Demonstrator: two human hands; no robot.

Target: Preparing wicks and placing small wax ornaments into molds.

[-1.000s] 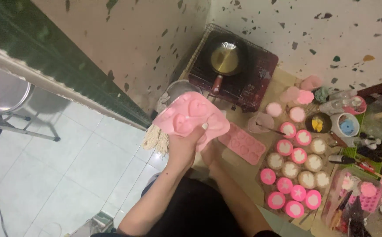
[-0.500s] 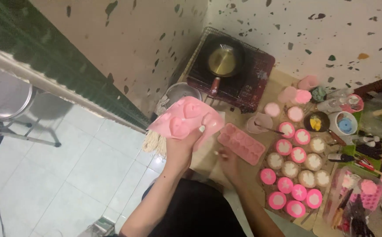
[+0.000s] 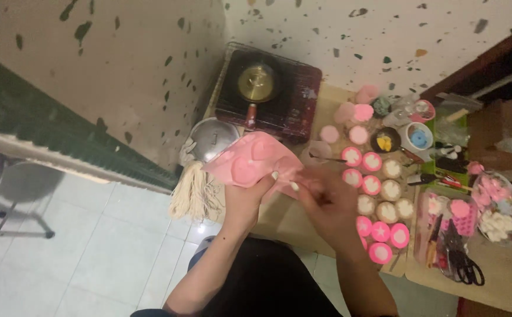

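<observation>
My left hand [image 3: 245, 202] grips a pink silicone mould [image 3: 250, 159] with heart-shaped cavities by its lower edge and holds it tilted above the table's left end. My right hand [image 3: 328, 204] is blurred by motion. Its thumb and fingertips close on the mould's lower right edge. Just right of both hands, several small round pink cups [image 3: 379, 194] filled with white wax stand in rows on a brown board.
A dark pan [image 3: 256, 83] sits on a red-brown stove by the speckled wall. A metal lid [image 3: 211, 140] and a bundle of cream strings [image 3: 193, 195] lie left of the mould. Small bowls [image 3: 418, 138], a tray with scissors [image 3: 464, 265] and a dish of pink pieces [image 3: 499, 206] fill the right.
My right hand rose from the table, where it lay by a second pink mould, back up to the held mould. The camera view shifted right and down; that second mould is out of sight.
</observation>
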